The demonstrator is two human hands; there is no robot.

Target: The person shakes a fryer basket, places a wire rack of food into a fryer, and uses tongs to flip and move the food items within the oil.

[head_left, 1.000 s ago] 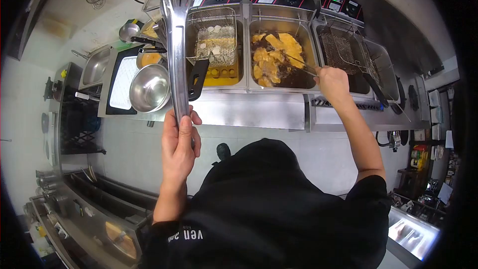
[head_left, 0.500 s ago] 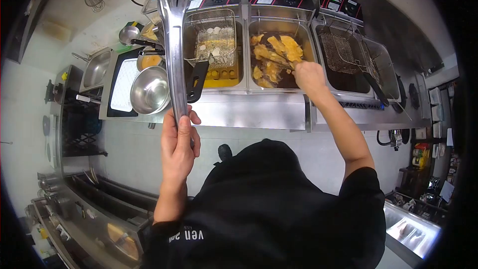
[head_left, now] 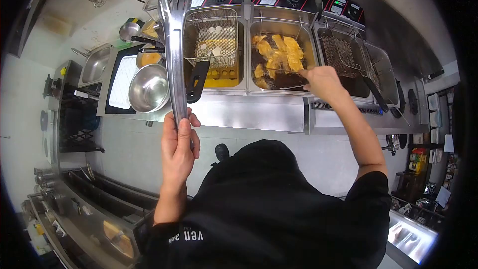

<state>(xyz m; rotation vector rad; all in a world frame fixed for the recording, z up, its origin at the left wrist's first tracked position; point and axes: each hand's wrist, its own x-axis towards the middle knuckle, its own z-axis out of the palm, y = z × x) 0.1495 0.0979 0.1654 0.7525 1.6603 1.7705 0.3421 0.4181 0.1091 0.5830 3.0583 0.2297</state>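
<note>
My left hand (head_left: 178, 147) is closed around the lower end of long metal tongs (head_left: 176, 60), held upright with slotted heads at the top. My right hand (head_left: 322, 82) is closed at the front right of the middle fryer (head_left: 279, 90). From its fingers a thin stick-like utensil (head_left: 284, 71) reaches left over the dark oil; its exact kind is unclear. Golden battered pieces (head_left: 286, 52) float in that oil, just beyond the utensil.
Left of the middle fryer, a fryer basket (head_left: 215, 35) with a black handle (head_left: 199, 80) holds several pale pieces. An idle-looking basket (head_left: 341, 52) sits at the right fryer. A steel bowl (head_left: 149, 88), a white tray (head_left: 123, 82) and a sink (head_left: 96, 67) stand left.
My right hand has moved right and slightly nearer to me, drawing the utensil back from the battered pieces. The pieces have shifted in the oil. My left hand still holds the tongs.
</note>
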